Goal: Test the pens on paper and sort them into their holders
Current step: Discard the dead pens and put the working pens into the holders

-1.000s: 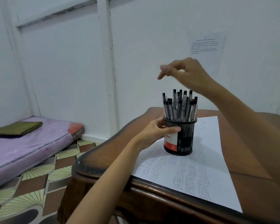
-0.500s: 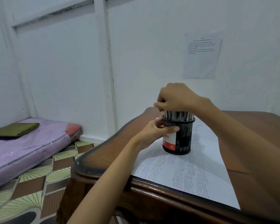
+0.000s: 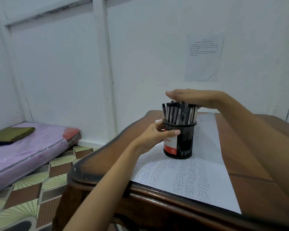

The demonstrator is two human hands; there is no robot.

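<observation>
The holder (image 3: 185, 139) is gripped by the left hand (image 3: 154, 135), fingers curled round it. The pens (image 3: 177, 112) are stood upright, caps up; the right hand (image 3: 188, 96) is held flat above, fingers together.

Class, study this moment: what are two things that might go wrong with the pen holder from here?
1. The right hand lies flat over the pens; a sideways push may tip the packed holder if the left hand loosens its grip.
2. The holder stands on the paper; sliding it may crease the sheet.
</observation>
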